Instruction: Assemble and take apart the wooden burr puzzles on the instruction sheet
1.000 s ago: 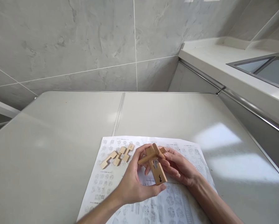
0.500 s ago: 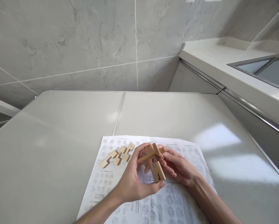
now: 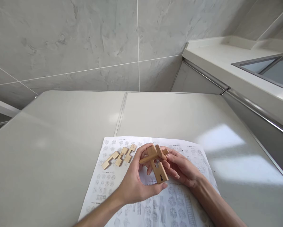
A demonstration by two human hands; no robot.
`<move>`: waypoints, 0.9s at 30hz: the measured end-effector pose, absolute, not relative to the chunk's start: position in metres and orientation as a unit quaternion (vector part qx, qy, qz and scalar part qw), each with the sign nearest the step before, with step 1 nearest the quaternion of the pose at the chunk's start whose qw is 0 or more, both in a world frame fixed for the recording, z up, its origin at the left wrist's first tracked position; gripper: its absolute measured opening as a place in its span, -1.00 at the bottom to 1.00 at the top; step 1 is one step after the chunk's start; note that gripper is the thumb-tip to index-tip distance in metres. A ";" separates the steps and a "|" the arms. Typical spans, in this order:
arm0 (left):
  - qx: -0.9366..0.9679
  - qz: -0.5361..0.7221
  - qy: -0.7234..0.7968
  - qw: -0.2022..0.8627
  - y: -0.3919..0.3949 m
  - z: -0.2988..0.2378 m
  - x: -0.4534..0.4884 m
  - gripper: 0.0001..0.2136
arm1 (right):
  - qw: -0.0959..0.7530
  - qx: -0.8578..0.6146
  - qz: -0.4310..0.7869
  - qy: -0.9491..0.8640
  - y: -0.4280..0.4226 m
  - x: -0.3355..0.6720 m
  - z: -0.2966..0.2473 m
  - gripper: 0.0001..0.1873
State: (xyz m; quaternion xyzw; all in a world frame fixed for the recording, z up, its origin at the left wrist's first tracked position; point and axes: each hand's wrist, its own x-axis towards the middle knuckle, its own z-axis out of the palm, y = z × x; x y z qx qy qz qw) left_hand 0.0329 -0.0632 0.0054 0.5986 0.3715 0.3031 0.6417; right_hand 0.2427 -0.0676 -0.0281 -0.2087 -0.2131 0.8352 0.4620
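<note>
Between my two hands, above the printed sheet [image 3: 122,186], is a cluster of interlocked wooden puzzle pieces [image 3: 160,172]. One long notched piece with dark marks on its ends is crossed by other wooden bars. My left hand [image 3: 134,186] grips the marked piece, thumb at its lower end and fingers at its upper end. With its thumb and fingers, my right hand [image 3: 181,168] pinches the right end of a crossing bar. Several loose notched puzzle pieces [image 3: 119,161] lie on the sheet left of my hands; one bears a number 3.
The sheet, covered with small printed diagrams, lies on a pale table [image 3: 61,142] with a seam across it. Behind stands a grey tiled wall [image 3: 84,41]. To the right is a white counter [image 3: 217,53] with a metal-framed opening [image 3: 269,69].
The crossing bar at my right fingertips sticks out slightly further to the right. Otherwise my hands and the loose pieces stay nearly where they were.
</note>
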 end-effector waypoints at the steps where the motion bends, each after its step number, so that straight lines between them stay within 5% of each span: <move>1: 0.599 0.300 0.368 0.645 -0.063 0.006 0.033 -0.12 | 0.461 -0.210 0.835 -0.214 -0.068 0.243 -0.028 -0.73; 27: 0.580 0.321 0.324 0.675 -0.062 0.007 0.033 -0.12 | 0.427 -0.248 0.838 -0.233 -0.067 0.241 -0.022 -0.67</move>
